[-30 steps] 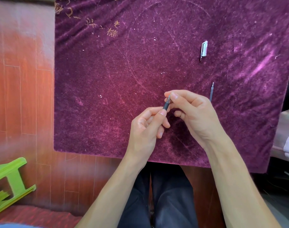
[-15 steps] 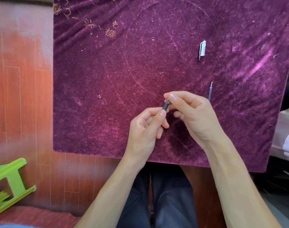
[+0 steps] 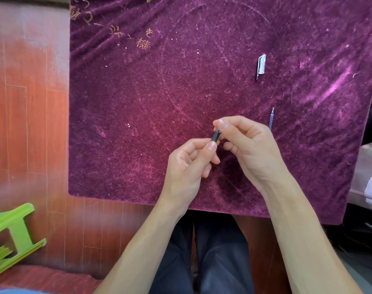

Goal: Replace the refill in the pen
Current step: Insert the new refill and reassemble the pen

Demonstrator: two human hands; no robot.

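We are holding the pen [image 3: 215, 136]: left grip [image 3: 189, 164] is clamping its dark barrel, right grip [image 3: 250, 149] its upper end, refill [image 3: 271, 118] lying beside.

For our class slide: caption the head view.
Left hand and right hand grip a pen over purple cloth; cap, refill lie nearby.

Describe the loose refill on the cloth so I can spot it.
On the purple velvet cloth, look just beyond the right hand. The refill lies there, partly hidden by it. It is a thin clear tube, unlike the broader silvery pen cap farther up.
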